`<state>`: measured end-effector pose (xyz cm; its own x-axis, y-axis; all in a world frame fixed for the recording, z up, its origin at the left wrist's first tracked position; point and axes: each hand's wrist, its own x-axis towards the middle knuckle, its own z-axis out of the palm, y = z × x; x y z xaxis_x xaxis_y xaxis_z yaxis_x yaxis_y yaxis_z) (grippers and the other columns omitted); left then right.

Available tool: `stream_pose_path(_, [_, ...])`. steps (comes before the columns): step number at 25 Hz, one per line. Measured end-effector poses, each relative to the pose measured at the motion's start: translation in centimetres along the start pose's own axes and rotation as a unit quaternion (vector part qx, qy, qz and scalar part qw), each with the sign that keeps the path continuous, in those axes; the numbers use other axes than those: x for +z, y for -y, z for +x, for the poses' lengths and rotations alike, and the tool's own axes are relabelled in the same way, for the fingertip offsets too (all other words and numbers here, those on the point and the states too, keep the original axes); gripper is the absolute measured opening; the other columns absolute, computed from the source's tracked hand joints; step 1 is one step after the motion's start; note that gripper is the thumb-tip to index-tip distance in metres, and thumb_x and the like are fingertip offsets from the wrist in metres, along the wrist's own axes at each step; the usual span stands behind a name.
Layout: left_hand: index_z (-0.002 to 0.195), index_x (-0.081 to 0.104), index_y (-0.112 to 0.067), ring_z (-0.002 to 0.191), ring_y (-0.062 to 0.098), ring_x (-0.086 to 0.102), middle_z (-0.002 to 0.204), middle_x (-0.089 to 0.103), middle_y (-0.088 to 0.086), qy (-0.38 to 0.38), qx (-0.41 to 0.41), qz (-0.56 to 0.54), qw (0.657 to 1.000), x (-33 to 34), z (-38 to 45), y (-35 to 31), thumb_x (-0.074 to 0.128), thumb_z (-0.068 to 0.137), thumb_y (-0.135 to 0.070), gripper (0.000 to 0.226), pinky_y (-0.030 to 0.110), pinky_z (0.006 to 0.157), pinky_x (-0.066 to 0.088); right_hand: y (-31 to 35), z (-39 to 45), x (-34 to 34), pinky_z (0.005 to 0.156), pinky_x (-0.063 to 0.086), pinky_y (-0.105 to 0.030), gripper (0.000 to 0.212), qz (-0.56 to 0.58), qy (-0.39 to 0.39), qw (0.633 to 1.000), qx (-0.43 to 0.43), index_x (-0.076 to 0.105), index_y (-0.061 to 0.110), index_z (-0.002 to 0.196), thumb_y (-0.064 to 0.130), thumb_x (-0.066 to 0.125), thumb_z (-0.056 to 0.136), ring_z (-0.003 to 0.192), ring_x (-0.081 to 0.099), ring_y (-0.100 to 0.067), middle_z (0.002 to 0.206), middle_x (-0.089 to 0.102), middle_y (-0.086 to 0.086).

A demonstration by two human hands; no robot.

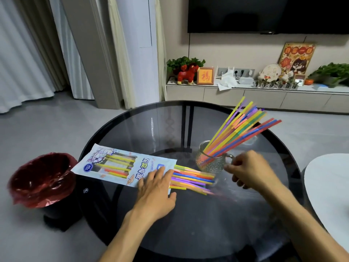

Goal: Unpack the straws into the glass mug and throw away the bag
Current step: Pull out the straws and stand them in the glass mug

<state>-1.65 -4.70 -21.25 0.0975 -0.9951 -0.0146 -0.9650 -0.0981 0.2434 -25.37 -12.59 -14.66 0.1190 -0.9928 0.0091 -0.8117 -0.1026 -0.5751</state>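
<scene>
A light blue printed straw bag (117,165) lies flat on the round dark glass table (143,125), its open end toward the right. Several coloured straws (192,178) stick out of that end onto the table. My left hand (156,188) presses flat on the bag's open end, fingers straight. A clear textured glass mug (211,159) stands to the right, holding a fan of many coloured straws (243,127) leaning right. My right hand (249,167) hovers beside the mug's handle, fingers loosely curled and blurred; whether it holds anything I cannot tell.
A dark bin with a red liner (41,178) stands on the floor left of the table. A white table edge (328,186) shows at the right. A TV cabinet (245,95) with ornaments and plants runs along the far wall.
</scene>
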Motion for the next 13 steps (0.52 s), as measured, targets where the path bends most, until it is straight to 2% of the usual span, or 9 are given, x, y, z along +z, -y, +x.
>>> stream_pose_path(3, [0.149, 0.012, -0.029, 0.143, 0.021, 0.017, 0.160, 0.014, -0.003, 0.001, 0.004, -0.004, 1.000, -0.2, 0.2, -0.3, 0.051, 0.089, -0.043, 0.073, 0.045, 0.113, 0.020, 2.1, -1.8, 5.5, 0.061, 0.052, -0.038, 0.011, -0.112, -0.021, 0.974, -0.197, 0.066, 0.020, 0.086, 0.030, 0.065, 0.082, 0.080, 0.063, -0.026, 0.084, 0.070, 0.000])
stream_pose_path(4, [0.149, 0.013, -0.029, 0.143, 0.021, 0.017, 0.160, 0.014, -0.004, 0.001, 0.005, -0.007, 1.000, -0.1, 0.1, -0.4, 0.051, 0.089, -0.043, 0.073, 0.045, 0.112, 0.021, 2.6, -2.3, 7.4, 0.064, 0.051, -0.039, 0.014, -0.174, -0.021, 0.956, -0.235, 0.065, 0.021, 0.092, 0.029, 0.068, 0.081, 0.085, 0.061, -0.027, 0.091, 0.068, -0.001])
stream_pose_path(5, [0.149, 0.013, -0.029, 0.143, 0.020, 0.017, 0.160, 0.013, -0.004, -0.001, 0.008, -0.009, 1.000, -0.1, 0.1, -0.4, 0.051, 0.089, -0.043, 0.072, 0.045, 0.112, 0.020, 2.8, -2.4, 9.0, 0.062, 0.051, -0.041, 0.019, -0.239, -0.027, 0.935, -0.259, 0.065, 0.018, 0.091, 0.027, 0.074, 0.075, 0.083, 0.060, -0.028, 0.089, 0.066, -0.003])
stream_pose_path(7, [0.149, 0.013, -0.029, 0.144, 0.018, 0.016, 0.161, 0.013, -0.006, -0.008, 0.015, -0.011, 1.000, 0.0, -0.1, 0.0, 0.050, 0.090, -0.044, 0.072, 0.044, 0.113, 0.019, 2.8, -2.3, 10.2, 0.051, 0.049, -0.039, 0.024, -0.307, -0.029, 0.910, -0.278, 0.065, 0.015, 0.075, 0.018, 0.083, 0.059, 0.068, 0.060, -0.027, 0.072, 0.064, -0.005])
stream_pose_path(8, [0.149, 0.013, -0.029, 0.144, 0.017, 0.016, 0.160, 0.014, -0.006, -0.013, 0.019, -0.014, 1.000, 0.0, -0.2, 0.1, 0.050, 0.090, -0.044, 0.072, 0.043, 0.113, 0.019, 2.8, -2.1, 10.3, 0.048, 0.047, -0.038, 0.022, -0.324, -0.042, 0.901, -0.287, 0.064, 0.015, 0.071, 0.014, 0.081, 0.056, 0.064, 0.059, -0.027, 0.067, 0.063, -0.005])
stream_pose_path(11, [0.150, 0.013, -0.029, 0.144, 0.016, 0.014, 0.160, 0.014, -0.009, -0.023, 0.030, -0.021, 0.999, 0.1, -0.2, 0.4, 0.051, 0.089, -0.046, 0.073, 0.041, 0.113, 0.018, 3.3, -2.1, 9.7, 0.050, 0.047, -0.036, 0.012, -0.342, -0.041, 0.892, -0.294, 0.065, 0.013, 0.072, 0.008, 0.068, 0.062, 0.061, 0.061, -0.029, 0.065, 0.065, -0.007])
stream_pose_path(13, [0.150, 0.011, -0.028, 0.145, 0.016, 0.010, 0.160, 0.012, -0.009, -0.019, 0.029, -0.025, 0.999, 0.0, -0.1, 0.4, 0.050, 0.090, -0.046, 0.074, 0.040, 0.114, 0.016, 3.5, -2.0, 8.6, 0.060, 0.047, -0.037, 0.012, -0.323, -0.025, 0.902, -0.287, 0.064, 0.009, 0.085, 0.004, 0.059, 0.074, 0.072, 0.065, -0.034, 0.078, 0.069, -0.012])
